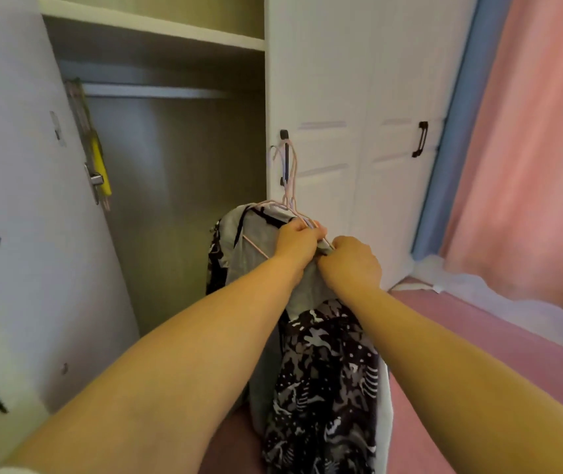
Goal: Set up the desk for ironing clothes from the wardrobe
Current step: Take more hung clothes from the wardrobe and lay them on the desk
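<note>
Two bare arms reach out from the bottom of the frame and meet near the middle. The left hand [295, 241] is closed around the shoulder bar of a pale pink hanger [290, 186]. The right hand [350, 261] is just beside it, touching it, and its grip is closed on the grey cloth where the hanger bar runs into it.

The hanger hooks stand up from the hands, right in front of a black door handle [284, 158] on the white wardrobe door [324, 97]. It looks like there may be more than one hanger here, but the thin wires blur together and it is hard to tell.

A grey shirt [256, 241] hangs from the hanger, left of the hands and down below them. A black and grey patterned garment [328, 378] hangs under the hands, down to the bottom edge of the frame.

On the left half of the frame the wardrobe [177, 172] stands open. A clothes rail [156, 91] runs across its top, under a white shelf [150, 23]. A yellow thing [99, 165] hangs at the left end of the rail, by the open door [16, 165].

A pink curtain [540, 148] fills the right side, and the floor [478, 354] below it is pink.
</note>
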